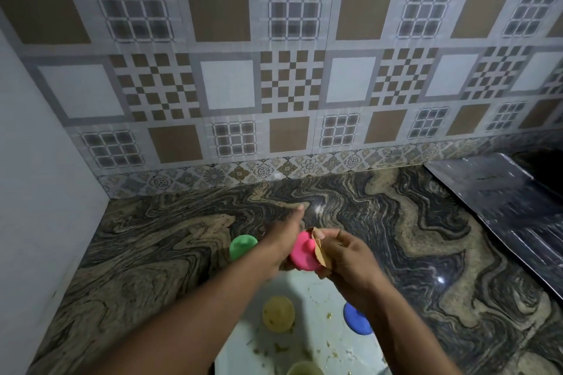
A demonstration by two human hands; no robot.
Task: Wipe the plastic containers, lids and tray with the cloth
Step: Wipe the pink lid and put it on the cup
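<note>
Over the marbled counter (146, 256) and soiled white tray (316, 324), the left hand (285, 240) grips a pink lid (301, 254) while the right hand (347, 256) pinches the tan cloth (320, 251) against it; best rotate the lid, wiping rim included.

Pink lid (301, 254): its left side is hidden by the left hand (286, 236), whose grip on it cannot be made out, and motion blur softens both. The cloth (320, 250) shows only as a tan fold under the right hand's (345, 257) thumb; the rest lies inside the curled fingers. The left forearm covers part of the green lid (242, 247) beyond the tray's (318, 307) far left corner; the right forearm covers the blue lid's (357, 321) upper part. Tray and pale container (304, 369) are cut off by the bottom edge — the dark sheet (502, 207) at the counter's (152, 253) right edge by the right one.
</note>
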